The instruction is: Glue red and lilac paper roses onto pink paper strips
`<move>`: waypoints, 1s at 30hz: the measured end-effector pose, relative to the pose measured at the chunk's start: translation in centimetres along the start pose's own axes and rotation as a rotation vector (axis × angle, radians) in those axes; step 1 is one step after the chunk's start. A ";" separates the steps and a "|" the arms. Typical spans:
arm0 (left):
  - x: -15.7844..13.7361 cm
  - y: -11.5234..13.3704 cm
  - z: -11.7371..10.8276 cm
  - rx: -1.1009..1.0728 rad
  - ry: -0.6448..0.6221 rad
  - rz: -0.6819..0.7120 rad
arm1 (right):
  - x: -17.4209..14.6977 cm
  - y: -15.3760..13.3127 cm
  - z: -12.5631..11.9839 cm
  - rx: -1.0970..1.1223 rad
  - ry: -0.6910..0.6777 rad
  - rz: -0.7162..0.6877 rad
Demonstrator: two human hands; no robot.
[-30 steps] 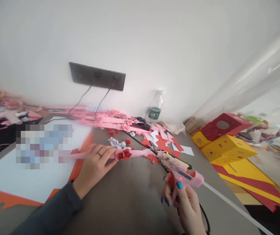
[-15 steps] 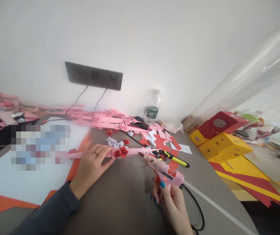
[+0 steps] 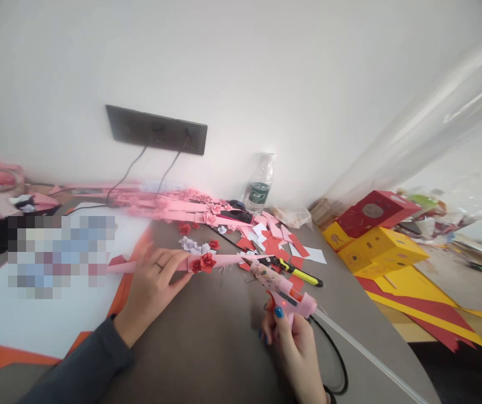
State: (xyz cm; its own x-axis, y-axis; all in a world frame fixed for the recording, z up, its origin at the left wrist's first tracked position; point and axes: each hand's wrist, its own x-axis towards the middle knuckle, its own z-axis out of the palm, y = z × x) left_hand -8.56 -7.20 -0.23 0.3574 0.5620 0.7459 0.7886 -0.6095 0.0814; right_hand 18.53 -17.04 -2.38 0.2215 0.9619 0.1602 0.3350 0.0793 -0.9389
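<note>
My left hand (image 3: 156, 286) is closed round a long, pointed pink paper strip (image 3: 228, 260) lying sideways above the table. Red paper roses (image 3: 202, 262) sit on the strip just right of my fingertips. In my right hand (image 3: 297, 350) is a pink hot glue gun (image 3: 280, 286), with a long clear glue stick (image 3: 362, 348) poking out of its back. Its nozzle is at the strip's tapered right part; whether they touch I cannot tell. White paper roses (image 3: 194, 245) lie just behind the strip. A yellow-and-black cutter (image 3: 302, 273) lies behind the gun.
Red, pink and white paper scraps (image 3: 272, 241) cover the table near a plastic bottle (image 3: 260, 185). Several pink rose-trimmed strips (image 3: 173, 214) lie along the wall. On the right are yellow (image 3: 384, 252) and red (image 3: 377, 210) paper boxes. A white sheet (image 3: 34, 331) lies left.
The glue gun's nozzle has risen slightly, closer to the pink strip. My left hand keeps its grip on the strip. The whole view has shifted a little.
</note>
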 end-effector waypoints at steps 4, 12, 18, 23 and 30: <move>0.0 0.0 0.0 0.006 0.000 0.010 | -0.1 0.5 -0.1 -0.001 0.014 -0.001; 0.1 0.0 0.0 0.007 0.007 0.018 | 0.1 0.1 0.1 -0.068 0.028 -0.011; 0.1 -0.1 0.0 -0.001 0.006 0.019 | 0.1 -0.2 0.0 -0.123 0.021 -0.036; 0.2 -0.2 0.0 0.014 0.011 0.037 | 0.2 -0.3 0.1 -0.154 0.029 -0.050; 0.4 -0.2 -0.1 0.016 0.023 0.052 | 0.2 -0.5 -0.2 -0.215 0.049 -0.063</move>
State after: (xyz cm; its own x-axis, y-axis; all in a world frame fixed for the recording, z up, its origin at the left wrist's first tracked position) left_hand -8.60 -6.94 0.13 0.3868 0.5166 0.7639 0.7773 -0.6283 0.0313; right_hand 18.57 -16.90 -1.85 0.2361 0.9427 0.2355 0.5356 0.0760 -0.8410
